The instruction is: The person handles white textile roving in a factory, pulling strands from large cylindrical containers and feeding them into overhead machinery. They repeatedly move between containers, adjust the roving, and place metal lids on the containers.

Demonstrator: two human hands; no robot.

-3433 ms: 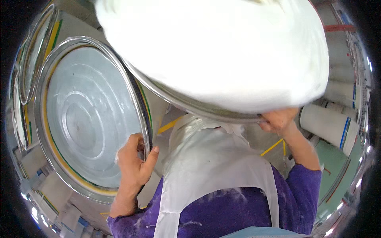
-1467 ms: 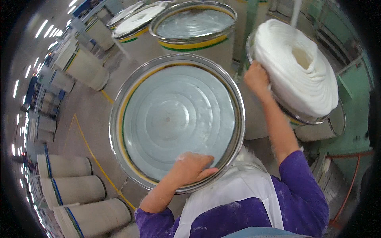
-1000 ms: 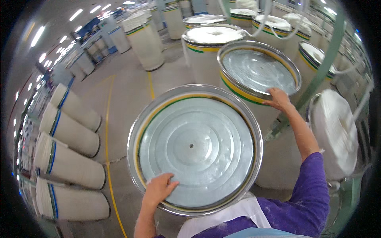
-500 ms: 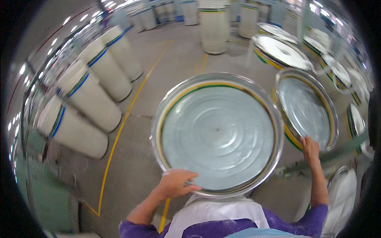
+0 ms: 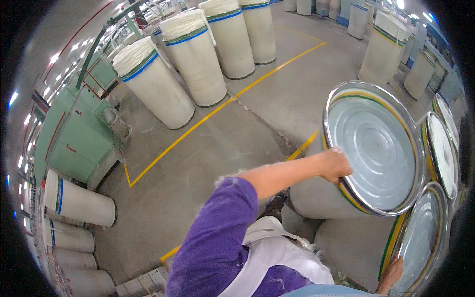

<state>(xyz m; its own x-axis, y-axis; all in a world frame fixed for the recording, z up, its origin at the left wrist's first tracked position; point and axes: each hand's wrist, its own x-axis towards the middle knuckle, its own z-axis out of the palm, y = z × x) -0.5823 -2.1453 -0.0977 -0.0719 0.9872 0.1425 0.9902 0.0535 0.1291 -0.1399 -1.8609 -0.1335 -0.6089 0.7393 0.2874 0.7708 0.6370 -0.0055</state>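
Observation:
A tall cream sliver can (image 5: pixel 316 200) stands to the right of centre, its top ringed by green and yellow bands and a shiny metal rim. Inside its mouth shows a grey round plate (image 5: pixel 373 148) with no sliver on it. My left hand (image 5: pixel 336 164) reaches across and is closed over the left side of that rim. A second sliver can (image 5: pixel 358 247), with a similar grey plate, stands nearer at the lower right. My right hand (image 5: pixel 392 277) holds its near rim, the fingertips partly hidden over the edge.
Cans filled with white sliver (image 5: pixel 193 64) line the far side beyond a yellow floor line (image 5: pixel 198 127). Green machine cabinets (image 5: pixel 74 138) stand at left, with more cans (image 5: pixel 81 203) below them. Other full cans (image 5: pixel 442 153) crowd the right edge.
My view has turned left, so both plate-topped cans now appear farther right. My left hand has gone from fingers apart at the near rim to a closed grip on the left rim.

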